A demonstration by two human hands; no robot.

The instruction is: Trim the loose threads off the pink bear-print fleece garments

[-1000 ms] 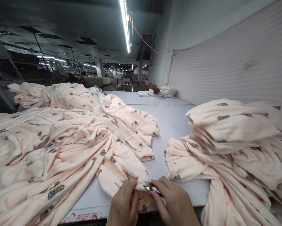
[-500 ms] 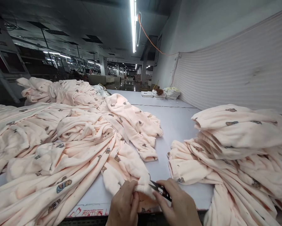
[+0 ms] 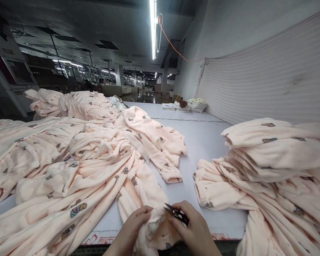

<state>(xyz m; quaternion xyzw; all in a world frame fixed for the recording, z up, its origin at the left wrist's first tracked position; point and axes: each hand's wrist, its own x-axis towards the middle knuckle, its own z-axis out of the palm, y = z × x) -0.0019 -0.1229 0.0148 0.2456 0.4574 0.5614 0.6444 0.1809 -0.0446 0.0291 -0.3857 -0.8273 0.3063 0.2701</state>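
At the table's near edge, my left hand [image 3: 134, 227] is closed on the cuff end of a pale pink fleece garment [image 3: 146, 188] printed with small bears. The cuff [image 3: 158, 222] is turned so that part of its inside shows. Black thread snips [image 3: 176, 214] are in my right hand [image 3: 193, 227], their pointed blades at the right side of the cuff. Thumb and fingers wrap round the snips' handle. Whether the blades touch the fabric I cannot tell. The rest of the garment runs back into a heap on the left.
A large heap of matching garments [image 3: 95, 142] covers the left of the white table [image 3: 202, 142]. Folded ones are stacked [image 3: 277, 153] on the right. Small white bundles [image 3: 197, 105] lie at the far end, beside a striped cloth [image 3: 269, 78] hung along the wall.
The cuff has been turned and opened out toward me, showing its inside. My left hand has shifted slightly left and down, and the snips have moved left and now point across the cuff's top.
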